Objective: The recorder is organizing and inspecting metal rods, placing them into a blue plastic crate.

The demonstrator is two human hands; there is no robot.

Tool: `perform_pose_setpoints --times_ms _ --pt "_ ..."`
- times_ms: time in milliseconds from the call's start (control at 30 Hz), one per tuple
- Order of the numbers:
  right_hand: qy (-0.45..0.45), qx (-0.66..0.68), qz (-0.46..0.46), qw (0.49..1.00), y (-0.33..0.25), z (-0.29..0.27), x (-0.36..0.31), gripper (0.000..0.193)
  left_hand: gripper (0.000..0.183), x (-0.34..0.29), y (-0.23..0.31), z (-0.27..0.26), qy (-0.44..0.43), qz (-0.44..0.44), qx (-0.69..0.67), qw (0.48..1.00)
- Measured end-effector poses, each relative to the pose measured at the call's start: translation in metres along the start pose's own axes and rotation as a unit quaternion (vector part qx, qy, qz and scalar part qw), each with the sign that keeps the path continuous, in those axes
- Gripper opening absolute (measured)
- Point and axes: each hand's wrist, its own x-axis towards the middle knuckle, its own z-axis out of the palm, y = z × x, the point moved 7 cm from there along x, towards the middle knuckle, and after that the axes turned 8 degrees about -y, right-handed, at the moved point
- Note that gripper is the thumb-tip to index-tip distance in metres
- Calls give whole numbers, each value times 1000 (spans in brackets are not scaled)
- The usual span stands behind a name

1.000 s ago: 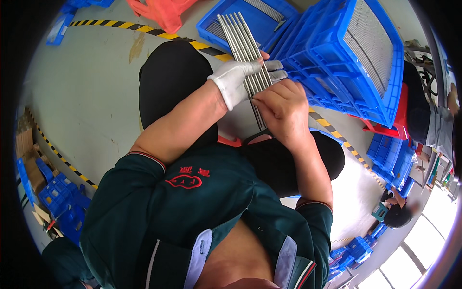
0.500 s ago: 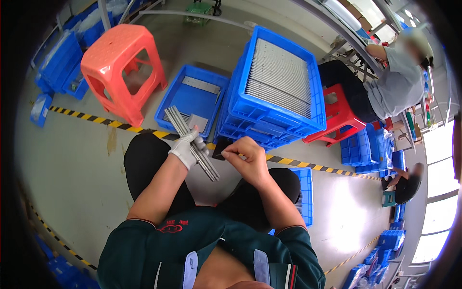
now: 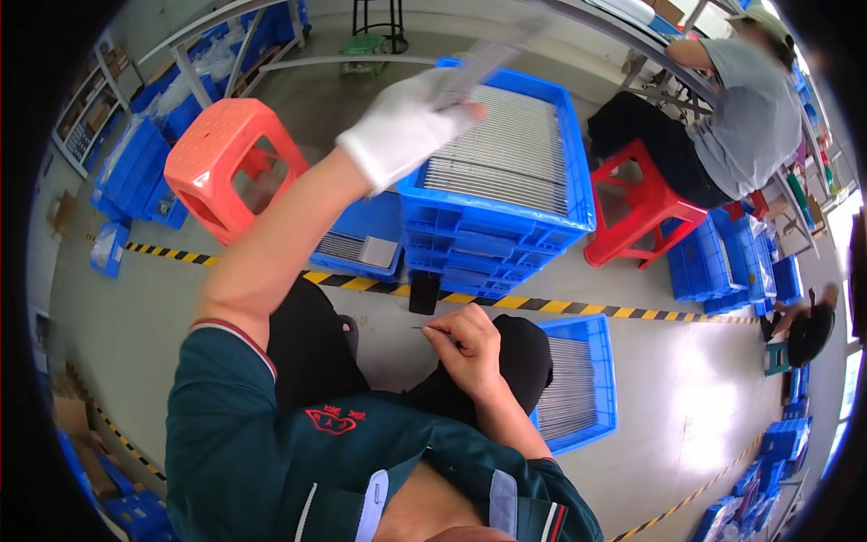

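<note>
Gripping blurred rods [image 3: 492, 59], left hand [image 3: 402, 126] near rod-filled blue crate [image 3: 492, 219]; right hand [image 3: 470, 345] pinching thin dark piece [image 3: 418, 327]

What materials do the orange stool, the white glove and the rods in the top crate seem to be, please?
Orange stool: probably moulded plastic; glossy highlights, rounded edges.
White glove: likely fabric; matte, though blur hides any weave.
Rods: probably metal; silvery grey, with thin bright lines.

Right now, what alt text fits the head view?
The gloved left hand holds motion-blurred metal rods at a stack of blue crates, the top one packed with thin bars; the bare right hand pinches a tiny dark piece.
</note>
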Motion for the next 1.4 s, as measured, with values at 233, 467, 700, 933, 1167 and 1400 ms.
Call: perform_pose_setpoints --times_ms 233,467,700,933,1167,1400 --pt "48 14 12 999 7 -25 -16 9 29 63 -62 121 -305 -115 402 856" --pt "45 44 15 998 10 -43 -25 11 26 70 -95 166 -287 -49 439 850" --pt "28 100 9 995 12 -51 -23 11 32 74 -100 185 -327 -18 387 862" --pt "11 141 5 990 18 -51 -22 10 57 55 -109 191 -353 196 393 826" --pt "5 141 27 990 17 -56 -26 10 63 67 -111 195 -334 213 455 797" --pt "7 140 24 990 18 -56 -27 10 60 97 -123 200 -340 117 461 812"
